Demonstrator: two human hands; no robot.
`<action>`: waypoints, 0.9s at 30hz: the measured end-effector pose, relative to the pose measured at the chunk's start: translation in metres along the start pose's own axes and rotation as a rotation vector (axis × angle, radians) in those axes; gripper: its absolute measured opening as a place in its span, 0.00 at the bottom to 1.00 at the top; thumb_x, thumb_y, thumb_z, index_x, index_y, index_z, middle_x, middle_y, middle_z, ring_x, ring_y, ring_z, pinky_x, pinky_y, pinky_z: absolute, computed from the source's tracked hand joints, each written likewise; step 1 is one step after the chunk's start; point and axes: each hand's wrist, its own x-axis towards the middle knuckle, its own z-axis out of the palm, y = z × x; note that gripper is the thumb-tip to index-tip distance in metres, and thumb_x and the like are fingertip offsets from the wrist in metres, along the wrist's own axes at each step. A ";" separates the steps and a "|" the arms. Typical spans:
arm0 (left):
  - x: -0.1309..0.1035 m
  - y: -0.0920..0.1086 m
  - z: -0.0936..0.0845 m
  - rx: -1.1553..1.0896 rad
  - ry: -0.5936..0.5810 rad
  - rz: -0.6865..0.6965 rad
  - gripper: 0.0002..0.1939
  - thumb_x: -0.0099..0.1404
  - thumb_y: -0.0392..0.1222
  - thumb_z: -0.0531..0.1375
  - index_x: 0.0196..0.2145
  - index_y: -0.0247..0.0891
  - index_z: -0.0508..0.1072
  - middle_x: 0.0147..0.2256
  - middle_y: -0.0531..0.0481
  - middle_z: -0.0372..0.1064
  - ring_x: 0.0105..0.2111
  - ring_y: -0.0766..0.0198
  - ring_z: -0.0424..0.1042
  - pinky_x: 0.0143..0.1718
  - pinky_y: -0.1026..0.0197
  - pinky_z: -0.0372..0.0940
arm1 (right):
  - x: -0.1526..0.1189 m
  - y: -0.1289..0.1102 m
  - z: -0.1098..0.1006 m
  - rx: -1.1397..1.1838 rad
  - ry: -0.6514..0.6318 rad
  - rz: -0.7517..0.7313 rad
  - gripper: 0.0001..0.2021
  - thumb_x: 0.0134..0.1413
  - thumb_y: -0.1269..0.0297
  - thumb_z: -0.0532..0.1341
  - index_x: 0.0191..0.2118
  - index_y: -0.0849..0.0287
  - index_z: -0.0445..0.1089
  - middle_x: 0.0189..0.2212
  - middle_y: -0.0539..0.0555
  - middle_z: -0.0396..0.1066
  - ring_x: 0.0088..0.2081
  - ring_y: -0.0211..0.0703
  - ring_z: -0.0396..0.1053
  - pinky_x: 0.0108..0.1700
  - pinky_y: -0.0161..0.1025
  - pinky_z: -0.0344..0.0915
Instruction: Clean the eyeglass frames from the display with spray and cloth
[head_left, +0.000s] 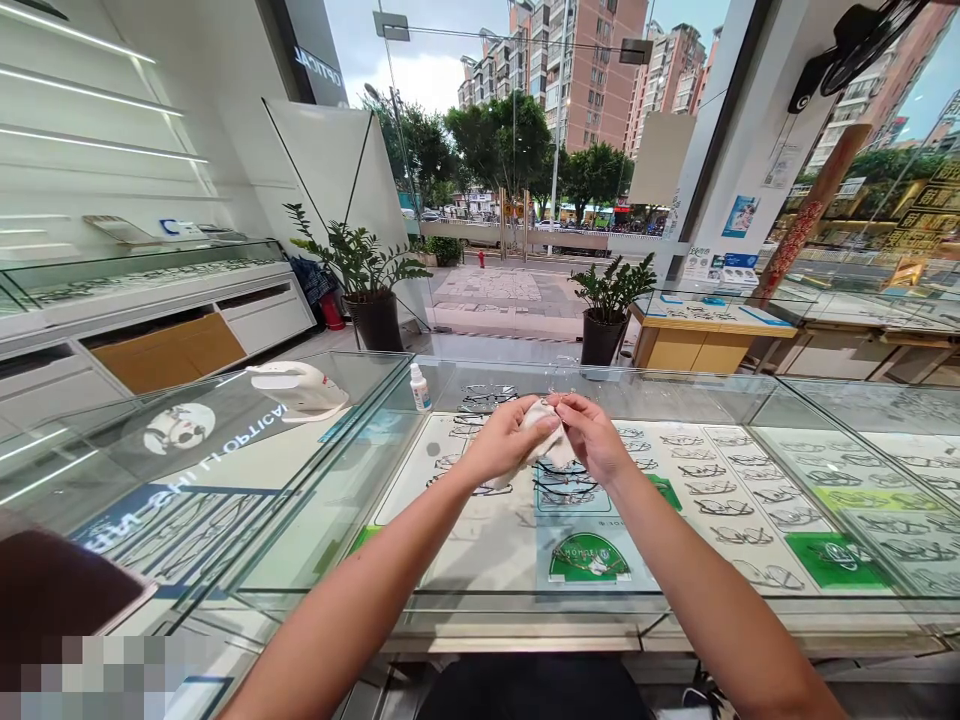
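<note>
Over the glass counter (465,625), my two hands meet at chest height. My left hand (510,437) is closed on a crumpled white cloth (553,445), its thumb pressed over the fabric. Against the cloth's right side, my right hand (592,432) is closed in a pinch. Thin lines of an eyeglass frame (564,380) show just beyond the fingertips; most of it is hidden by the hands and cloth. A small white spray bottle (420,388) stands upright on the counter to the left of my hands.
Rows of eyeglasses (701,470) lie under the glass. A white device (300,388) stands on the left counter. Potted plants (375,320) flank the glass doors ahead. At the lower left is a dark object (60,580), partly pixelated.
</note>
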 end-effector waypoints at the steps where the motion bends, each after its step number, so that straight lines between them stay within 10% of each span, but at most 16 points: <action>1: 0.000 -0.001 0.000 0.026 0.023 0.022 0.23 0.67 0.61 0.63 0.35 0.35 0.71 0.28 0.54 0.64 0.27 0.68 0.60 0.29 0.66 0.57 | 0.000 0.002 0.000 0.012 -0.006 -0.003 0.13 0.46 0.56 0.78 0.37 0.53 0.83 0.37 0.50 0.79 0.37 0.39 0.72 0.41 0.35 0.70; 11: 0.004 0.002 -0.012 0.241 0.278 0.182 0.26 0.75 0.62 0.53 0.28 0.38 0.64 0.26 0.54 0.61 0.28 0.66 0.58 0.32 0.63 0.57 | 0.001 -0.006 -0.002 0.057 0.028 -0.078 0.10 0.48 0.58 0.77 0.36 0.52 0.81 0.46 0.50 0.80 0.47 0.41 0.74 0.47 0.36 0.71; 20: 0.010 0.007 -0.079 0.486 0.771 0.308 0.21 0.77 0.58 0.51 0.36 0.39 0.70 0.31 0.50 0.68 0.32 0.62 0.66 0.36 0.62 0.60 | 0.008 -0.024 -0.021 0.030 0.093 -0.157 0.10 0.52 0.57 0.75 0.37 0.50 0.77 0.52 0.51 0.78 0.49 0.44 0.75 0.48 0.41 0.71; 27: 0.004 0.004 -0.122 0.847 0.816 0.008 0.22 0.78 0.53 0.46 0.43 0.40 0.76 0.33 0.47 0.73 0.34 0.58 0.69 0.36 0.60 0.57 | 0.006 -0.025 -0.022 0.024 0.037 -0.143 0.06 0.55 0.60 0.73 0.37 0.51 0.78 0.54 0.51 0.78 0.52 0.43 0.74 0.51 0.40 0.70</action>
